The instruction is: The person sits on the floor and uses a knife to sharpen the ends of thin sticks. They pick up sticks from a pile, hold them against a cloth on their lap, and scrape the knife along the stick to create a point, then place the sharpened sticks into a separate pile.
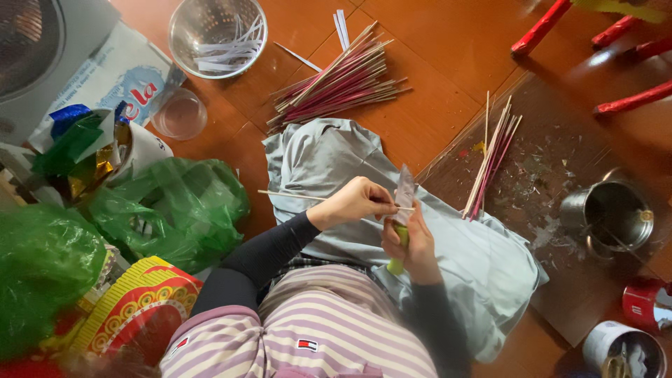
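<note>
Home floor used as a craft spot: reddish wood-look floor (448, 42); stick bundle (343, 80) beyond the hands, green plastic bags (168, 206) left of them, steel pot (612, 213) to their right.

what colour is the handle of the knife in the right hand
Light green. The knife handle shows in the head view, gripped by the right hand.

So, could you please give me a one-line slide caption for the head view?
Left hand holds a thin stick while right hand grips a green-handled knife over grey cloth.
</note>
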